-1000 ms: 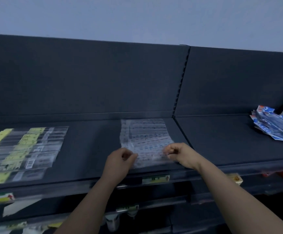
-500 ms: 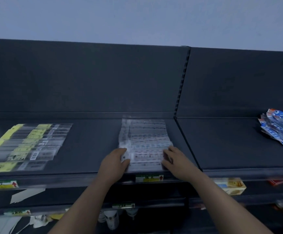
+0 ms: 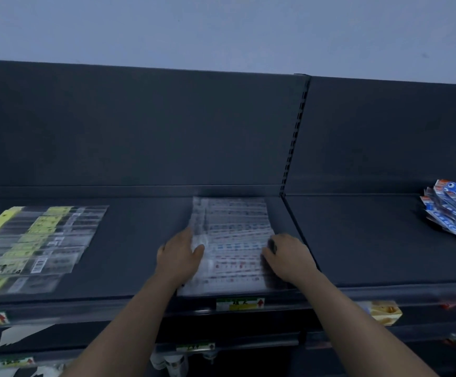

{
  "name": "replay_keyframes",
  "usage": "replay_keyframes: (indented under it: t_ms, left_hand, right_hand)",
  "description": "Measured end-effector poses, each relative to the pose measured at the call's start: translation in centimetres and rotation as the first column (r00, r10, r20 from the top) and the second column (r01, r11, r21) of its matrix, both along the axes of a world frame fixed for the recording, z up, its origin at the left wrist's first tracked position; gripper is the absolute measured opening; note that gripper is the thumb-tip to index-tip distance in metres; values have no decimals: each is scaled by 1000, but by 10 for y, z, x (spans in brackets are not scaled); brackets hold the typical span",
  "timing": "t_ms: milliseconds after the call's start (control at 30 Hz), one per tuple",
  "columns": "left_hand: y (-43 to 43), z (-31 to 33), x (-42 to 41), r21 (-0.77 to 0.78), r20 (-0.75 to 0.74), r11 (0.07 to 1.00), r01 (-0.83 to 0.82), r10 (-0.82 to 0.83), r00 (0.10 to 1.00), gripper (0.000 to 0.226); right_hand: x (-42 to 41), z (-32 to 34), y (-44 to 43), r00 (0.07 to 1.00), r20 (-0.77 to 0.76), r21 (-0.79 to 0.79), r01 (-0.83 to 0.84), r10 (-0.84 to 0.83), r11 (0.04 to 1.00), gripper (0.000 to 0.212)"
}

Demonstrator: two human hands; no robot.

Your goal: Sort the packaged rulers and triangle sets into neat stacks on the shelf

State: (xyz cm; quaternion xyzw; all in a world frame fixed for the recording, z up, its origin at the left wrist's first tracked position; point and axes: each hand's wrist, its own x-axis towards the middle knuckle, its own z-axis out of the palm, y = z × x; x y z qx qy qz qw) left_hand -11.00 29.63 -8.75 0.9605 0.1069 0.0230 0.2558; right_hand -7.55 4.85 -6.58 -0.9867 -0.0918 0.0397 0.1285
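Both my hands bracket the stack of clear ruler packets. It lies flat on the shelf, in the right half of the left bay, with its near edge at the shelf lip above a tag. My left hand lies against the stack's left edge, fingers fairly straight, thumb laid over the top packet. My right hand meets the right edge with fingers curled, tips bent onto the packets; whether any tip reaches underneath I cannot tell.

Step in hand, as I judge it: squaring the stack. To do it well, both hands should press inward evenly and low on the edges, so the slippery sleeves slide into line rather than buckle or fan. The near edge should be kept parallel to the lip.

Shelf contents:
- **Left bay:** this stack and, well apart to its left, the yellow packets, overlapped in a flat, staggered spread.
- **Right bay:** beyond the slotted post, the blue packets in a loose heap, by my reading not yet sorted.
- **Shelf below:** a yellow box.
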Motion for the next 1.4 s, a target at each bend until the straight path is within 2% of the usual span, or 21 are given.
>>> replay_keyframes:
  t_ms: [67,133,167,267,367,433,533,633,800,867,967,1033,1100,1200,1267,1400]
  left_hand:
    - [4,0,7,14,-7,999,-29,29,1000,57]
    - [4,0,14,20,-48,1000,-2,3,999,56]
    - [2,0,17,20,-58,999,27,-26,998,52]
    - [2,-4,23,4,-69,997,83,-82,994,52]
    - [10,-8,32,-54,1,997,46,-46,999,51]
    - [12,-1,40,-43,-3,999,19,-20,1000,54]
    - [13,8,57,20,-105,999,31,-29,994,61]
    - [11,10,70,44,-168,997,61,-53,984,63]
    - [6,4,76,89,-199,986,141,-121,972,62]
    - [7,4,74,13,-144,991,131,-127,981,61]
    - [15,8,63,-133,0,990,50,-51,999,62]
    - [19,10,45,-226,95,974,-11,34,995,62]
    - [16,9,24,-326,161,944,-54,112,981,55]
    - [3,3,9,-434,168,901,3,78,983,39]
    - [-5,0,8,-499,124,867,5,65,990,48]
    - [-9,0,7,-522,105,853,-13,80,991,50]
  right_hand:
    - [7,1,1,999,-1,106,46,-46,993,42]
    - [16,1,4,996,-81,103,44,-36,994,57]
    - [20,0,8,994,-109,67,31,-23,997,58]
    - [21,-4,13,999,-13,-59,34,-34,998,38]
    - [24,2,14,985,135,-19,113,-109,993,30]
    - [37,5,14,991,64,74,110,-115,991,32]
    - [59,7,20,984,-163,110,89,-70,990,60]
    - [78,2,23,977,-200,116,94,-69,989,64]
    - [86,-7,33,970,-237,244,106,-47,964,60]
    - [83,-6,32,964,-257,365,156,-62,918,58]
    - [71,-1,18,947,-308,657,283,-94,699,56]
    - [56,-1,7,954,-276,751,292,-119,593,52]
    - [41,-5,-1,955,-253,782,297,-157,547,48]
    - [26,-7,-1,949,-275,812,314,-153,491,45]
    - [20,-7,2,940,-317,822,340,-129,458,47]
    - [13,-4,6,937,-338,810,338,-89,480,51]
